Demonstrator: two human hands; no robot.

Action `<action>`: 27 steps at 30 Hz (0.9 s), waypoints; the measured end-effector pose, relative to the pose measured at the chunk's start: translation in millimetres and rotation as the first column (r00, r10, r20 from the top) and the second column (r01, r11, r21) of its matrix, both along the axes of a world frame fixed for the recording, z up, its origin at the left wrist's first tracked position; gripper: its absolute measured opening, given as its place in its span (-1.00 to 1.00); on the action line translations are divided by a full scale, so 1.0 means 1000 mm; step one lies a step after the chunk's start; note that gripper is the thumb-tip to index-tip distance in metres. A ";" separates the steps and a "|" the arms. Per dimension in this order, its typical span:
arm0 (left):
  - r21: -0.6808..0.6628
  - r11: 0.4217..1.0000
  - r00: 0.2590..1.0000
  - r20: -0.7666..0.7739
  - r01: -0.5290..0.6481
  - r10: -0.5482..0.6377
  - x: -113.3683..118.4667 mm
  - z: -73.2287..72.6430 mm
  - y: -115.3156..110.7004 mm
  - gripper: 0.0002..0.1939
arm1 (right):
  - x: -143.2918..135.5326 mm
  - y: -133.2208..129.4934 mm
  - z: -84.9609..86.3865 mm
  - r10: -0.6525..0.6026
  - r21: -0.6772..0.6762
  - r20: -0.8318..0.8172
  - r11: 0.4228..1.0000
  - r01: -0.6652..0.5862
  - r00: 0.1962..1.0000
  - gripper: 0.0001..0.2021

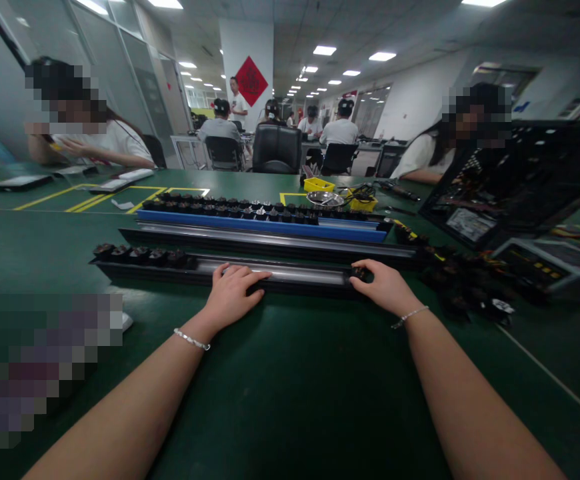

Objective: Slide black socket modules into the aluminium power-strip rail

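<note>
A long black channel-shaped rail (300, 283) with a shiny inner strip lies across the table before me. Several small black block-like parts (143, 255) stand in a row at its left end. My left hand (233, 293) rests on the middle of the rail, fingers stretched out and apart, with nothing held. At the rail's right end, my right hand (385, 287) pinches a small black part (360, 272) between thumb and fingers. The part is mostly covered by the fingers, so its exact kind cannot be made out.
Behind lie another black rail (270, 240) and a blue rail (260, 224) with rows of black parts. A metal dish (325, 199) and yellow bins (319, 185) stand beyond. Dark loose parts (460, 280), a metal box (555, 267) and a black case (520, 180) occupy the right. People sit opposite.
</note>
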State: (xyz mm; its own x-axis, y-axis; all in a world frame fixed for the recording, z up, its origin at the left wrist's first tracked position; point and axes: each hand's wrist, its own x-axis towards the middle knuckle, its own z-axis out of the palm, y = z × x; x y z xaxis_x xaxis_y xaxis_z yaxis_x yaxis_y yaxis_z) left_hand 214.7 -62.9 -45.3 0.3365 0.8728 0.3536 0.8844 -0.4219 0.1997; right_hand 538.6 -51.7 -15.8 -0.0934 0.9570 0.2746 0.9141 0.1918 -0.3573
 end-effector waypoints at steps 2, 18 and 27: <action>-0.001 1.000 1.000 0.004 0.001 -0.001 0.000 0.000 0.000 -0.63 | 0.000 0.000 0.000 -0.004 -0.001 -0.003 1.000 0.004 1.000 -0.69; -0.002 1.000 1.000 -0.009 0.002 -0.002 -0.001 0.000 0.000 -0.62 | -0.012 0.000 -0.006 -0.187 -0.087 -0.085 0.980 0.180 0.979 -0.61; -0.004 1.000 1.000 -0.010 -0.002 0.002 0.000 0.000 0.000 -0.62 | -0.013 0.000 -0.003 -0.235 -0.115 -0.063 0.967 0.227 0.970 -0.70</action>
State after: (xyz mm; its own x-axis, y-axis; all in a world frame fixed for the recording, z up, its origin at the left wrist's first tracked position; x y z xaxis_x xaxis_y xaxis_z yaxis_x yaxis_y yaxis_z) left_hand 214.3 -62.9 -45.4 0.3381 0.8750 0.3465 0.8872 -0.4191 0.1929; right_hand 525.6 -52.1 -19.2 0.1506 0.9742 0.1681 0.8988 -0.0641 -0.4337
